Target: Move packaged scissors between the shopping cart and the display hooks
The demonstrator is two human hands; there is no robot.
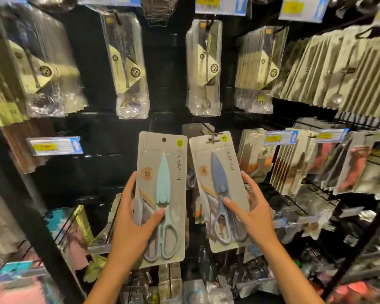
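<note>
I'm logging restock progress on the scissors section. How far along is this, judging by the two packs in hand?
Done: nothing clearly; the cart is out of view. In hand: the left hand grips the mint scissors pack, held free of any hook. The right hand holds the blue scissors pack, its hang hole right at the display hook; whether it is threaded on I cannot tell. Left: seating the blue pack, then hanging the mint one.

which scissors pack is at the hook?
The darker blue scissors pack in the right hand; its hang hole meets the hook. The mint pack doesn't.
</note>
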